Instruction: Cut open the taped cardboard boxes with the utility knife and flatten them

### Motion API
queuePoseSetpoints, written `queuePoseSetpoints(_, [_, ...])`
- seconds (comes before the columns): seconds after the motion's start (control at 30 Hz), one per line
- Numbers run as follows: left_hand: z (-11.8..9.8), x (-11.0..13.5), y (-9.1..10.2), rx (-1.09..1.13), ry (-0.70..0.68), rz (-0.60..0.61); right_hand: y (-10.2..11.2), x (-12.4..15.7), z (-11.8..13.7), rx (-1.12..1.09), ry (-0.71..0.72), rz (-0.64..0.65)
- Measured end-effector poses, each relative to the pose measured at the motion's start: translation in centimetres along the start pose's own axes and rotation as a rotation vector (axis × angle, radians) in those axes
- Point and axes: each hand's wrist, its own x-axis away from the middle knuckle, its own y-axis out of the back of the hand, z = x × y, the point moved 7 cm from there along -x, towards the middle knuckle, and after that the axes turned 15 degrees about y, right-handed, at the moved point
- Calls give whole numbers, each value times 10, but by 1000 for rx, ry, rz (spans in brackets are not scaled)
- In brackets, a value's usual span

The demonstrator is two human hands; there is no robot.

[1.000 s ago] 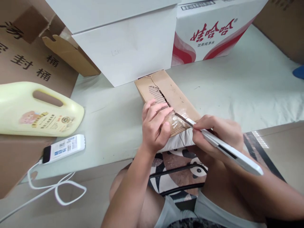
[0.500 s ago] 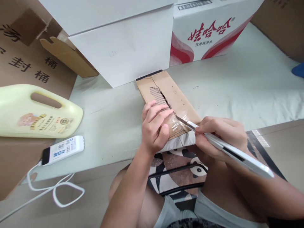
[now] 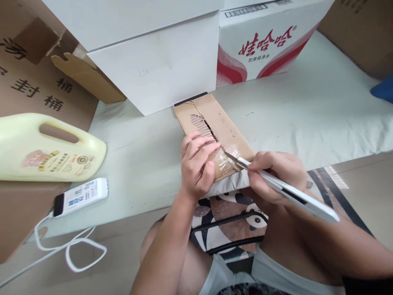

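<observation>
Cardboard packet [image 3: 235,127] is laid near the front edge of the pale green table cover [image 3: 147,172], with a ragged slit [image 3: 210,128] cut down its middle. Some of that area is covered by the left hand [image 3: 198,164], so not everything on the packet can be made out. The left fingers are rested on top, a bit bent, nothing clasped; how hard they're pressed can't be told. By the right hand [image 3: 278,174] the white utility knife [image 3: 287,187] is gripped, fingers closed round the handle, though part of that grip is hidden. Its blade [image 3: 236,159] is slanted down to the slit's near end, beside some shiny clear tape [image 3: 225,162]; whether the tip is sunk in is hard to tell.

At the far end a dark strip [image 3: 190,99] can be seen, right by the white box [image 3: 159,69]; contact can't be confirmed. The yellow jug [image 3: 50,149] is cut off at the left, and only 1 end of some blue thing [image 3: 383,92] is caught at the right, too little to name.
</observation>
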Motion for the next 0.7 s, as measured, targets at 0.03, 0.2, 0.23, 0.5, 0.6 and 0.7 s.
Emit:
queuePoseSetpoints(0.03, [0, 0, 0, -1, 1, 0, 1, 1, -1, -27, -5, -24])
queuePoseSetpoints(0.2, [1, 0, 0, 20, 11, -13, 4, 4, -5, -121, -16, -81])
queuePoseSetpoints(0.23, [2, 0, 0, 23, 13, -15, 3, 4, -5, -125, -20, -82])
queuePoseSetpoints(0.5, [2, 0, 0, 18, 15, -5, -1, -2, -2, -76, -39, 14])
queuePoseSetpoints(0.6, [2, 0, 0, 15, 4, -15, -2, -7, 0, -21, -23, 92])
queuePoseSetpoints(0.7, [2, 0, 0, -7, 8, -19, -2, -8, -1, 18, -31, 113])
